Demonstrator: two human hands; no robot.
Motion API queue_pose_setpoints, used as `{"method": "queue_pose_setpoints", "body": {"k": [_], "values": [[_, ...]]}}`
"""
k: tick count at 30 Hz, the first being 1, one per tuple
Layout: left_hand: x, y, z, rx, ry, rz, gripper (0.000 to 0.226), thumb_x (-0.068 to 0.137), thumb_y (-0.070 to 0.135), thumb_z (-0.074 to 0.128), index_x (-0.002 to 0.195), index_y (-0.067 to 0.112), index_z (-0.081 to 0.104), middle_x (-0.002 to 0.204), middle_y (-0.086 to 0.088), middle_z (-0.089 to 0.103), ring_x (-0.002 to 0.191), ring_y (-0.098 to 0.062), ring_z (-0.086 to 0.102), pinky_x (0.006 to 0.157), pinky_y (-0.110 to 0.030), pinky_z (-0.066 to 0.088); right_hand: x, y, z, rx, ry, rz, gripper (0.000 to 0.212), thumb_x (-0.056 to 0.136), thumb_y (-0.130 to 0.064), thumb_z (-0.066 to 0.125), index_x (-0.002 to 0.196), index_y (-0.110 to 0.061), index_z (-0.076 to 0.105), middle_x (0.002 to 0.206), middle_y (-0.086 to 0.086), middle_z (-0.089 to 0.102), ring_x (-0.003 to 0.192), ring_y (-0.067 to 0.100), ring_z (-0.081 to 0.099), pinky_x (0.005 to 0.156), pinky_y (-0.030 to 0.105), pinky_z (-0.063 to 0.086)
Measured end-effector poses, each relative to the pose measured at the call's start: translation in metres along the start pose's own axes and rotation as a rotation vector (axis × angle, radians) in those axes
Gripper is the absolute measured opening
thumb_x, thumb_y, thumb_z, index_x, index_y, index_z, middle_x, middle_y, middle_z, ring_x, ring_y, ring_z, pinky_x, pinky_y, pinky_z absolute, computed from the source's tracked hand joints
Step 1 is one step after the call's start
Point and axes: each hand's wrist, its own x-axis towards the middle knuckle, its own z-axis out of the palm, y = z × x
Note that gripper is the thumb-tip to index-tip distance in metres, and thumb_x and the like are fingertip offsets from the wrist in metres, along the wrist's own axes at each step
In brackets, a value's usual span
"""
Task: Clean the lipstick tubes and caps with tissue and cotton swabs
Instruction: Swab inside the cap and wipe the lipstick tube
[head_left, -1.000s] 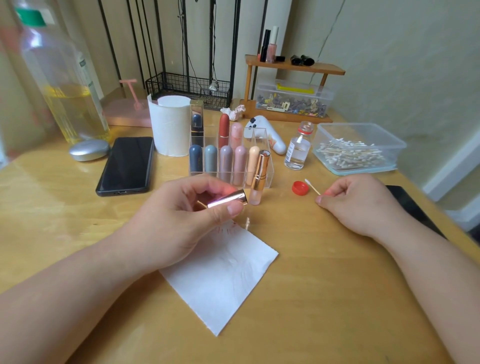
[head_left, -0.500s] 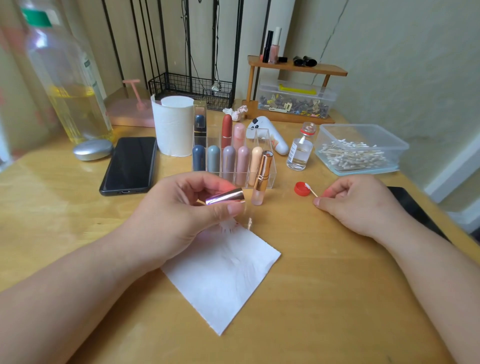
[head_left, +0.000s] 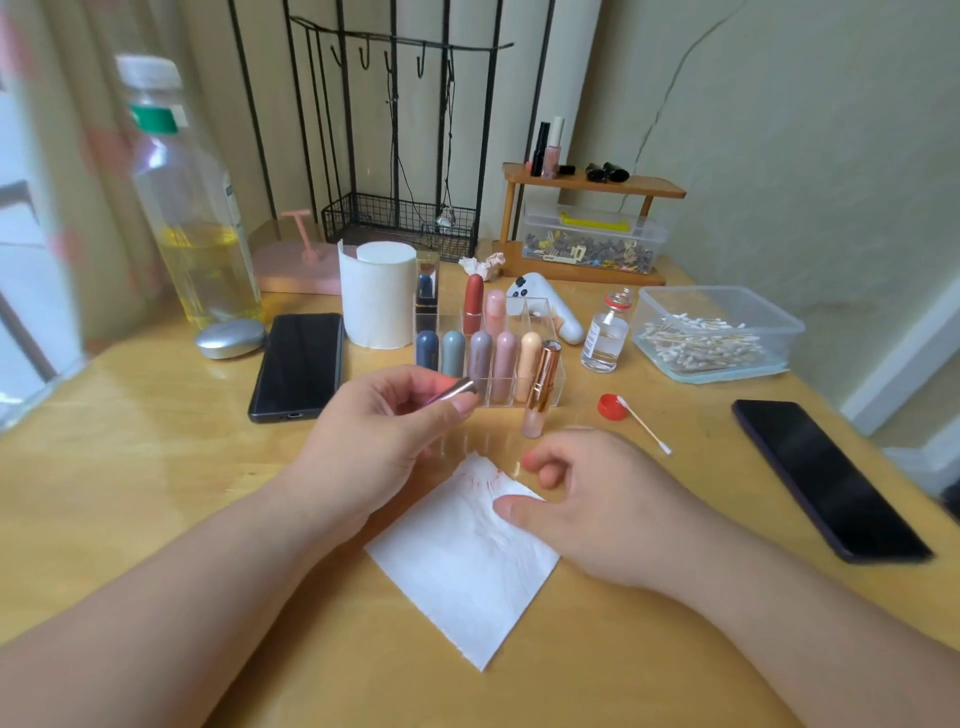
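Lipstick cap (head_left: 457, 389) pinched in L hand (head_left: 374, 441); R hand (head_left: 597, 504) relaxed, thumb on tissue (head_left: 457, 571); wooden table (head_left: 156, 467), cracked beige wall (head_left: 779, 156); vial (head_left: 605, 338) label illegible.

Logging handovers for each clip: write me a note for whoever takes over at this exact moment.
Left hand: grips the metal cap.
Right hand: holds nothing; thumb rests on the tissue.
Things: tube stands before the organizer; cotton swab lies with one tip on the red lid.
Done: tissue shows red smears, so some wiping happened.
Left: probably wipe the cap and recap the tube; whether the organizer's other lipsticks are clean cannot be told.
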Motion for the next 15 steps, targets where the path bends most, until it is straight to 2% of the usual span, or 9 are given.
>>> {"method": "queue_pose_setpoints", "body": {"k": [3,5,7,10,13,14,15], "values": [[-0.001,0.004,-0.001,-0.002,-0.037,-0.008,0.015,0.083,0.032,0.077,0.090,0.019,0.077,0.083,-0.018,0.070,0.064,-0.016,0.057,0.066,-0.032,0.051,0.007,-0.020,0.003,-0.016,-0.031,0.003,0.046,0.075,-0.055,0.075,0.110,-0.029,0.061,0.100,-0.014,0.057,0.086,0.006,0.057,0.078,0.029,0.051],[-0.001,0.005,-0.003,0.008,-0.072,-0.006,0.013,0.086,0.029,0.076,0.092,0.018,0.076,0.084,-0.016,0.071,0.066,-0.016,0.060,0.067,-0.031,0.053,0.012,-0.027,0.009,0.005,-0.025,-0.008,0.045,0.078,-0.046,0.076,0.116,-0.028,0.059,0.098,-0.014,0.058,0.088,0.008,0.058,0.078,0.029,0.051],[-0.001,0.006,-0.005,0.023,-0.107,-0.002,0.014,0.086,0.031,0.076,0.094,0.019,0.075,0.084,-0.010,0.072,0.069,-0.017,0.063,0.071,-0.034,0.055,0.013,-0.029,0.015,0.107,-0.013,0.018,0.046,0.079,-0.035,0.078,0.119,-0.027,0.059,0.093,-0.012,0.062,0.081,0.006,0.059,0.070,0.025,0.050],[0.002,0.003,-0.010,0.000,-0.171,-0.005,0.021,0.081,0.035,0.082,0.092,0.019,0.074,0.086,-0.009,0.072,0.075,-0.019,0.064,0.076,-0.036,0.053,0.012,-0.026,0.019,0.284,-0.029,0.030,0.057,0.080,-0.022,0.079,0.131,-0.026,0.055,0.085,-0.008,0.066,0.060,-0.001,0.054,0.056,0.015,0.038],[0.005,0.001,-0.013,-0.139,-0.301,0.012,0.029,0.077,0.030,0.082,0.097,0.011,0.073,0.105,-0.023,0.070,0.091,-0.038,0.065,0.090,-0.048,0.050,0.008,-0.022,0.012,0.448,-0.011,-0.017,0.056,0.080,-0.011,0.079,0.128,-0.027,0.056,0.077,-0.006,0.066,0.048,0.000,0.046,0.050,0.013,0.035],[0.005,0.001,-0.014,-0.186,-0.340,0.018,0.027,0.078,0.023,0.081,0.098,0.008,0.073,0.112,-0.025,0.069,0.099,-0.043,0.064,0.095,-0.050,0.050,0.007,-0.020,0.009,0.486,0.002,-0.021,0.055,0.079,-0.008,0.079,0.126,-0.027,0.058,0.075,-0.007,0.066,0.047,0.001,0.044,0.050,0.014,0.036],[0.004,0.002,-0.015,-0.218,-0.366,0.021,0.022,0.079,0.016,0.080,0.097,0.006,0.073,0.117,-0.024,0.069,0.104,-0.042,0.065,0.098,-0.047,0.050,0.006,-0.018,0.005,0.524,0.005,-0.018,0.054,0.078,-0.007,0.080,0.124,-0.026,0.058,0.073,-0.007,0.065,0.047,0.001,0.042,0.050,0.014,0.036]]}}
